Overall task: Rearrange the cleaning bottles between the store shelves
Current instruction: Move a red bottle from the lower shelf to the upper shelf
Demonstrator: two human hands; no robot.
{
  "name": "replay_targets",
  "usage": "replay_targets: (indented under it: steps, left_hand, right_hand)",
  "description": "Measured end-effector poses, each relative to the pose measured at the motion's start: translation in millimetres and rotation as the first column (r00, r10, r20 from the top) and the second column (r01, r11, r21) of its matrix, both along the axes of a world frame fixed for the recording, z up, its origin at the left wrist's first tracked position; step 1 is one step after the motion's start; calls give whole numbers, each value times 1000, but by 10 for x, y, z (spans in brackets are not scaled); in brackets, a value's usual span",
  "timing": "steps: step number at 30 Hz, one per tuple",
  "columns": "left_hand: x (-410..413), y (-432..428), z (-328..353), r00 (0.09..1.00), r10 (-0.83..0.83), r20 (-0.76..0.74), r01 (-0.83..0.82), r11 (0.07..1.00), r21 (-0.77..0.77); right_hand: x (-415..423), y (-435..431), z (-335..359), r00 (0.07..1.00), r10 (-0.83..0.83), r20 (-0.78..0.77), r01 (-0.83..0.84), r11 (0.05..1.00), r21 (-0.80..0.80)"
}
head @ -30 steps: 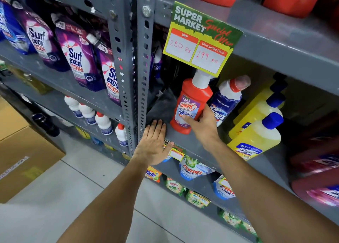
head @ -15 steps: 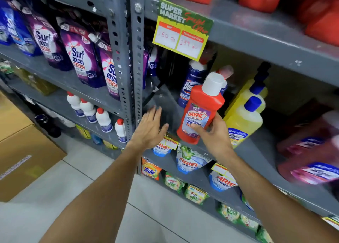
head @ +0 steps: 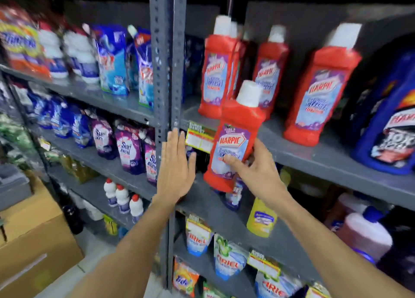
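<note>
My right hand (head: 256,167) grips a red Harpic bottle (head: 233,138) with a white cap, held upright in the air in front of the upper grey shelf (head: 314,154). On that shelf stand three more red Harpic bottles: one at the left (head: 215,73), one behind the held bottle (head: 269,68), and one at the right (head: 318,91). My left hand (head: 176,169) is flat and open with fingers up, against the grey shelf upright (head: 166,73). It holds nothing.
A big blue Harpic container (head: 390,127) stands at the right of the upper shelf. A yellow bottle (head: 261,219) and a pink bottle (head: 363,234) sit on the shelf below. Detergent pouches (head: 130,149) fill the left shelves. Cardboard boxes (head: 33,241) stand on the floor at left.
My right hand has lifted the red Harpic bottle from the lower shelf up to the level of the shelf above. The view has tilted upward. My left hand stays by the upright.
</note>
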State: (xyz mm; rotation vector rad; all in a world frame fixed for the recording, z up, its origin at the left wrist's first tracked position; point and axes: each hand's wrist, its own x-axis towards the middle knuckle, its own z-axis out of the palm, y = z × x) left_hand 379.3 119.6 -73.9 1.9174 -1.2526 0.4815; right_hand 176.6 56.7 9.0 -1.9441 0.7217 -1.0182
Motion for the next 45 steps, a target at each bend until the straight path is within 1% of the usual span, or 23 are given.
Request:
replay_targets:
  steps: [2, 5, 8, 11, 15, 18, 23, 27, 31, 35, 45]
  left_hand:
    - [18, -105, 331, 994, 2, 109, -4, 1000, 25]
    - [31, -317, 658, 975, -55, 216, 18, 986, 168]
    - [72, -505, 717, 974, -90, 209, 29, 961, 276]
    - [133, -598, 654, 980, -105, 172, 45, 946, 322]
    - [204, -626, 659, 979, -149, 142, 99, 945, 311]
    - [198, -601, 694, 978, -159, 136, 111, 945, 308]
    - [177, -585, 685, 980, -160, 122, 118, 949, 291]
    - [178, -590, 672, 978, -163, 131, 121, 952, 282]
    - [172, -581, 672, 978, -168, 124, 130, 956, 264]
    - [168, -566, 674, 978, -173, 117, 137, 954, 266]
    - [182, -582, 649, 978, -177, 108, 145, 957, 253]
  right_hand:
    - [9, -64, 393, 997, 1, 71, 3, 998, -64]
    - [41, -267, 878, 988, -43, 145, 66, 986, -155]
    - [97, -509, 1146, 986, -110, 129, 132, 975, -177]
    - [181, -708, 1174, 973, -210, 94, 225, 954, -200]
    - [275, -905, 1058, 970, -240, 43, 244, 955, -171]
    - [298, -994, 1005, 966, -253, 54, 259, 954, -151]
    - [217, -977, 777, 982, -181, -55, 171, 973, -153]
    - [215, -993, 645, 973, -229, -3, 226, 965, -136]
    - [246, -1047, 572, 969, -246, 32, 248, 961, -125]
    - [297, -1070, 478, 962, -266, 54, 272, 949, -162]
    - [311, -1108, 431, 962, -266, 59, 272, 945, -182]
